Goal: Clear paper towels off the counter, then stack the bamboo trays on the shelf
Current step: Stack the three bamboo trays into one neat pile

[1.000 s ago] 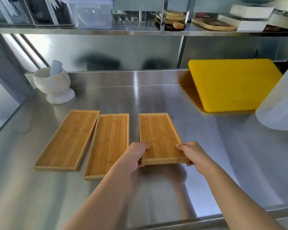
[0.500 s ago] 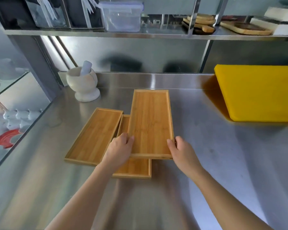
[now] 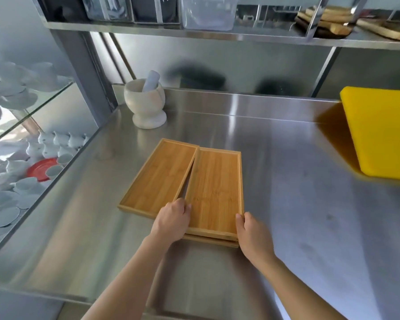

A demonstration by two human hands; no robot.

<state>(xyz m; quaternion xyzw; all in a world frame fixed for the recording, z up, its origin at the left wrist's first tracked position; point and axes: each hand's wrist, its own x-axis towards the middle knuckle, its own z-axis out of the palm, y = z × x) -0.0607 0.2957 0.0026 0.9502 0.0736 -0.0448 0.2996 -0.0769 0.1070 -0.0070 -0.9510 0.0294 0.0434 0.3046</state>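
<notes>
Gripping the near end of the top bamboo tray [image 3: 215, 192], your left hand [image 3: 172, 221] clasps its near-left corner with fingers [image 3: 187, 207] curled over the rim, while your right hand [image 3: 252, 229] clasps the near-right corner, its fingers closed against the side wall. This tray sits on a second bamboo tray [image 3: 211, 241], of which only a thin strip of the near edge shows beneath it; the two are nearly aligned, the lower one sticking out a little toward you. A third bamboo tray [image 3: 158, 179] lies flat on the steel desk [image 3: 298, 181] just to the left, angled so that its far-right corner touches the stacked pair while a narrow wedge of desk opens between them nearer to you. Your left hand covers that tray's near-right corner.

Behind the trays, toward the back of the desk, stands a white mortar [image 3: 146, 105] with a pestle [image 3: 151, 80] leaning inside it. A yellow cutting board [image 3: 381, 132] lies on the desk at the right, well apart from the trays. The shelf [image 3: 240, 36] above the desk carries a clear plastic container [image 3: 209, 12] and, farther right, wooden boards [image 3: 326, 21]. At the left, glass shelves hold white cups [image 3: 56, 144]
</notes>
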